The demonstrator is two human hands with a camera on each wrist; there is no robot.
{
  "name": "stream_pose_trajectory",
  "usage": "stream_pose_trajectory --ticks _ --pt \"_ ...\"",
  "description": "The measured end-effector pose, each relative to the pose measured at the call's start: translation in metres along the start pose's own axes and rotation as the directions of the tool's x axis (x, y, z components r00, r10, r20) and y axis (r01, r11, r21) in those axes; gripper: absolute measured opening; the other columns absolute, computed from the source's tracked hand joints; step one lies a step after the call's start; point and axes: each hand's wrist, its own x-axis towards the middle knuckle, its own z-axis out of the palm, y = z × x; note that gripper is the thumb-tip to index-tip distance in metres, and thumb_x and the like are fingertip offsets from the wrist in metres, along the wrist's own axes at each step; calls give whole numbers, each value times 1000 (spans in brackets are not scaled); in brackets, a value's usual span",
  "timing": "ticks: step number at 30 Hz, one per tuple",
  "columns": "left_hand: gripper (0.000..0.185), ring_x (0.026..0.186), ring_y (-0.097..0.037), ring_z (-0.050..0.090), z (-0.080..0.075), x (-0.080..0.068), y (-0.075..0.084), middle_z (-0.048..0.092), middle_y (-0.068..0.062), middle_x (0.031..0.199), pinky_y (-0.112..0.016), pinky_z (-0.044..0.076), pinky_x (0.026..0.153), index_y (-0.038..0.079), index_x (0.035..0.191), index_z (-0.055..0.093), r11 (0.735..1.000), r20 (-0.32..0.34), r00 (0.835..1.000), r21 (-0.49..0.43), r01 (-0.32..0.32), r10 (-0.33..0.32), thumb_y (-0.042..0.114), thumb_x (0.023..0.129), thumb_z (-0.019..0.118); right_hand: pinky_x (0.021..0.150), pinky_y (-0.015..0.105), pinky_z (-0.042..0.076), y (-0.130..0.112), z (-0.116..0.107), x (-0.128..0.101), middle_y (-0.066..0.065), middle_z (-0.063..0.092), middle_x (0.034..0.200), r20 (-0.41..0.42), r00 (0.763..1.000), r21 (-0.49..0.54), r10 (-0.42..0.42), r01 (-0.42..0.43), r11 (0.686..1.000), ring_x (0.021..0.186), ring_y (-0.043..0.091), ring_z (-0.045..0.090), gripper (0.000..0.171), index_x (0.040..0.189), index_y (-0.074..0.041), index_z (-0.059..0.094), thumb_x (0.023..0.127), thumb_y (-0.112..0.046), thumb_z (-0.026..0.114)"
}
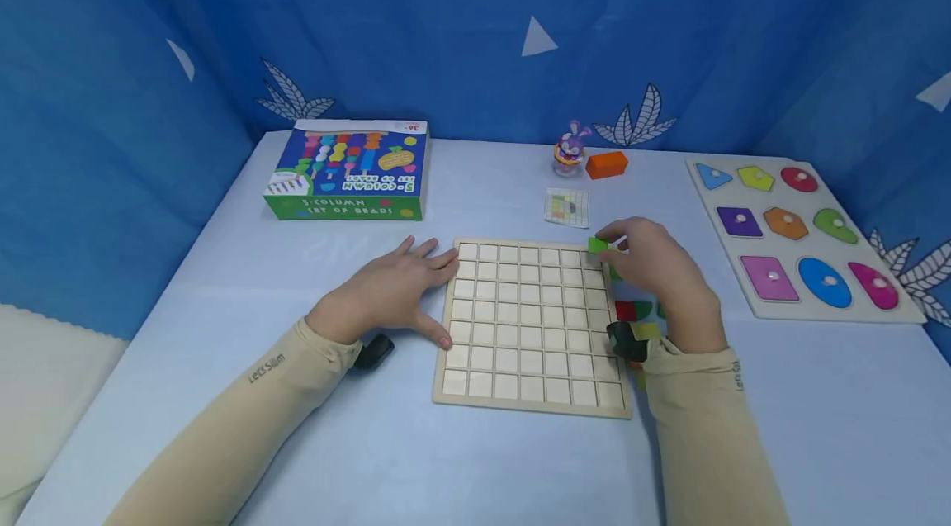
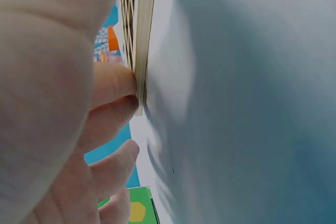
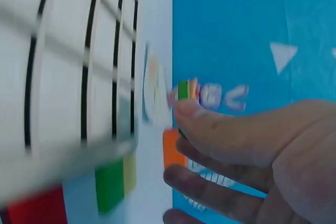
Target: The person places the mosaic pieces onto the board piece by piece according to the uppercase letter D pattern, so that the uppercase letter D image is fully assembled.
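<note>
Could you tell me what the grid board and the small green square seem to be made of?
Grid board: apparently pale unfinished wood, matte, with a layered edge showing in the left wrist view. Green square, pinched by the right hand: probably painted wood or plastic; too blurred to tell.

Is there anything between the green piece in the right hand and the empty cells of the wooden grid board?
Nothing visible. The right hand pinches the green piece at the top right corner of the grid board, whose visible cells are empty.
</note>
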Motion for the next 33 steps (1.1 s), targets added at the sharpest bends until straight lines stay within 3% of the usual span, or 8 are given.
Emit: stream_pose_trajectory --ticks 11,24,30,33 --pt "125 151 -36 15 -2 0 0 26 -5 162 -53 5 122 10 156 35 1000 -3 1000 -6 -16 16 84 61 70 84 46 56 -45 30 2 14 68 120 28 979 -86 -202 204 975 104 30 62 33 124 -3 71 93 -14 74" --pt "124 151 -34 14 -2 -1 0 27 -4 162 -51 4 123 11 156 37 1000 -5 1000 -7 -7 7 86 61 67 90 44 55 -77 62 -2 6 68 116 8 963 -143 -268 267 953 102 23 63 33 121 -10 74 89 -19 80" --pt "124 151 -35 14 -2 -1 0 27 -4 162 -50 3 123 10 156 37 1000 -4 1000 -13 -7 7 85 61 68 87 41 56 -80 72 -1 4 69 111 -22 958 -159 -287 280 947 95 20 63 33 120 -11 75 90 -22 80" --pt "124 151 -35 14 -2 -1 0 27 -4 162 -51 4 123 10 156 37 1000 -2 1000 -15 -9 9 85 61 68 79 39 56 -82 75 -2 2 69 103 -49 954 -147 -295 285 947 87 19 63 24 111 -12 76 90 -23 79"
